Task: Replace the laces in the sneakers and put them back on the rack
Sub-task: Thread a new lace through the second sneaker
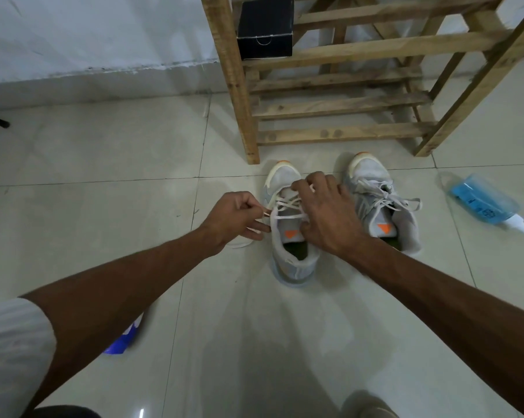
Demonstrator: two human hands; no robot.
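Two grey-white sneakers with orange tongue marks stand side by side on the tiled floor, toes toward the rack. The left sneaker [291, 251] carries a white lace [288, 217] partly threaded through its eyelets. My left hand [235, 218] pinches the lace's free end just left of that shoe. My right hand [324, 212] lies over the shoe's upper, fingers curled on the lace near the toe. The right sneaker [381, 206] stands alone with its laces in and loosely tied.
A wooden slatted shoe rack [339, 107] stands right behind the sneakers, with a black box [265, 28] on a shelf. A blue spray bottle [487, 203] lies on the floor at right. A blue-white object [123, 342] peeks out under my left forearm.
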